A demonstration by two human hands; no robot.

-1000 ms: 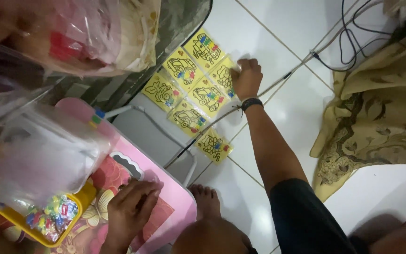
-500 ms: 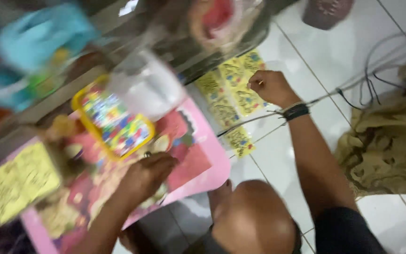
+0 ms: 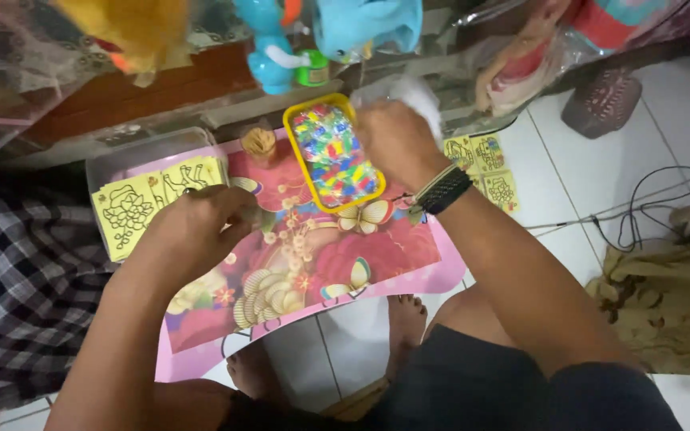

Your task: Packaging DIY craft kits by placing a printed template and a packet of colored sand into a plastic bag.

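My right hand [image 3: 397, 140], with a dark woven wristband, is closed on a white plastic bag [image 3: 421, 96] at the far end of a yellow tray [image 3: 293, 132] filled with small colourful pieces. My left hand [image 3: 193, 227] rests on the pink flowered table top [image 3: 377, 255], its fingers curled; whether they hold anything is unclear. Just beyond the left hand stands a clear plastic box [image 3: 101, 164] holding yellow line-drawing cards [image 3: 133, 207]. A small clear jar [image 3: 259, 142] stands between the box and the tray.
More yellow cards [image 3: 485, 168] lie on the white tiled floor right of the table. Black cables [image 3: 640, 207] and an olive cloth [image 3: 664, 303] lie further right. Plush toys [image 3: 281, 48] and bagged goods hang at the back. A plaid cloth [image 3: 17, 279] is at left.
My right hand has left the yellow cards on the floor and come up to grip the white bag by the tray. The view has swung over the table. My left hand stays on the table.
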